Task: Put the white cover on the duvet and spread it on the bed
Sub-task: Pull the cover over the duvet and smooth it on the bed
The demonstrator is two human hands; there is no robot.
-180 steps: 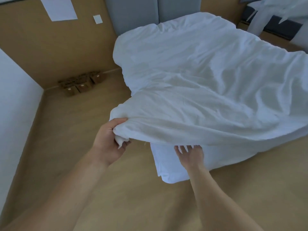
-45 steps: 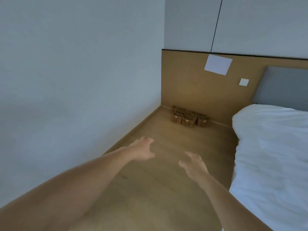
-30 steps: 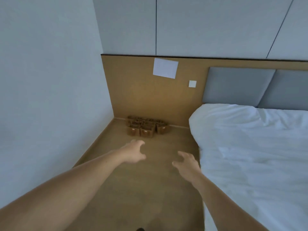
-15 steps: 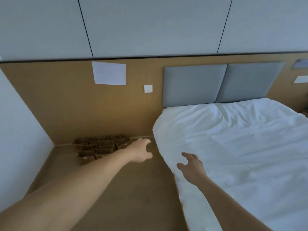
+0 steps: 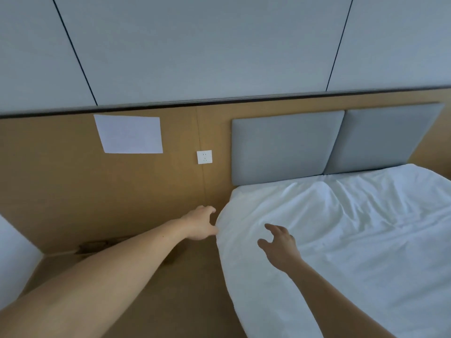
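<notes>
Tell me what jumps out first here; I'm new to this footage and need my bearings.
The white duvet fills the right side, spread below the grey headboard. Both hands reach for its corner near the headboard: the left hand at the edge, the right hand open over the fabric.

We see the bed set against the grey headboard, with its mattress edge showing as a thin white strip right under the headboard's left panel. The white duvet lies directly on the bed, creased, and reaches almost up to the headboard. It hangs over the bed's side to the left of the headboard, and its rounded corner sits just below the headboard's lower left corner. Further left of the headboard we see the wooden floor. On it, against the wall, lie small brown things, too hidden for us to identify.
</notes>
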